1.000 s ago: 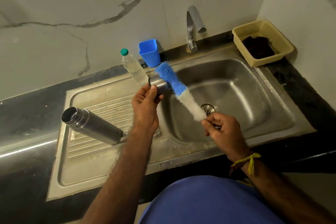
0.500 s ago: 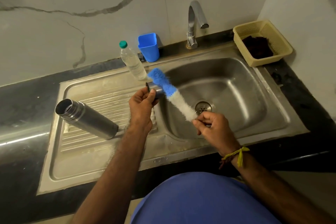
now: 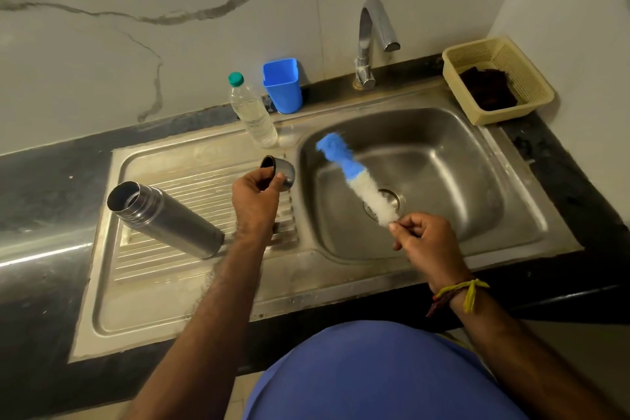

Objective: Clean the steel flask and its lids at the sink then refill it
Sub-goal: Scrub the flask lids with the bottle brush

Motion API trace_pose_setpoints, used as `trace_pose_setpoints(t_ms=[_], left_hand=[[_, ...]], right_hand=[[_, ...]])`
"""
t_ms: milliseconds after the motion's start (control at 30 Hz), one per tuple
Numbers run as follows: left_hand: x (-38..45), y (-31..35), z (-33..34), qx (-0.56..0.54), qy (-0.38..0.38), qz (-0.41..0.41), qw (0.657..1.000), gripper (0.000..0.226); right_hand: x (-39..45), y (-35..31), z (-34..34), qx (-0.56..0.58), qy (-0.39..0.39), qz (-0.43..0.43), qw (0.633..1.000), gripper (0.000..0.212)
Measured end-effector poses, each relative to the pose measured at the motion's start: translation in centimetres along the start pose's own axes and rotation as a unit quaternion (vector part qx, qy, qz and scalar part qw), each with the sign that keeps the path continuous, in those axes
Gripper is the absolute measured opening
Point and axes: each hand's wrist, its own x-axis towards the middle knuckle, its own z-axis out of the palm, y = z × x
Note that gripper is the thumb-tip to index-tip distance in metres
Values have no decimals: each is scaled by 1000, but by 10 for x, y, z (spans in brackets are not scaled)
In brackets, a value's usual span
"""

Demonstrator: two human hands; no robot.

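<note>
Lying on its side on the drainboard, steel flask [image 3: 166,219] sits just L of the left hand [image 3: 256,198], mouth open, pointing away from it. Plastic bottle [image 3: 253,111] w/ green cap and blue cup [image 3: 282,85] stand beyond the L hand, tap [image 3: 371,41] further back; basket [image 3: 496,78] w/ dark cloth well beyond the right hand [image 3: 430,242]. L hand grips the steel lid [image 3: 279,169], fingers curled round it, over the drainboard edge. R hand pinches the handle end of the bottle brush [image 3: 354,177], bristles angled up over the sink [image 3: 443,164] basin. Brush and lid apart, nothing between.
</note>
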Motion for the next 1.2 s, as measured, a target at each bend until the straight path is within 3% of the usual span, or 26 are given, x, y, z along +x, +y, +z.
trace_pose_setpoints(t_ms=[67,167,333,567,667,800,967,1067,1200], left_hand=[[4,-4,-4,43,24,-1,999,21],[6,1,-11,159,37,44,986,21],[27,-3,-19,348,8,124,929,19],[43,-22,-15,481,-13,117,869,14],[36,-23,-16,506,-36,108,855,20],[26,-9,-16,524,-32,112,844,43],[34,27,18,454,-28,180,872,48],[46,53,60,401,-78,218,887,41],[72,78,122,369,-152,196,896,40]], right_hand=[[0,2,0,28,18,23,999,12],[1,6,-4,62,22,48,997,13],[-4,10,-7,79,7,68,995,14],[1,4,-9,118,0,90,989,17],[6,0,-10,129,8,95,987,17],[10,1,-14,164,12,111,980,16],[23,1,-25,193,19,136,972,20],[32,-2,-34,199,19,137,970,18],[40,-9,-45,208,4,157,966,16]])
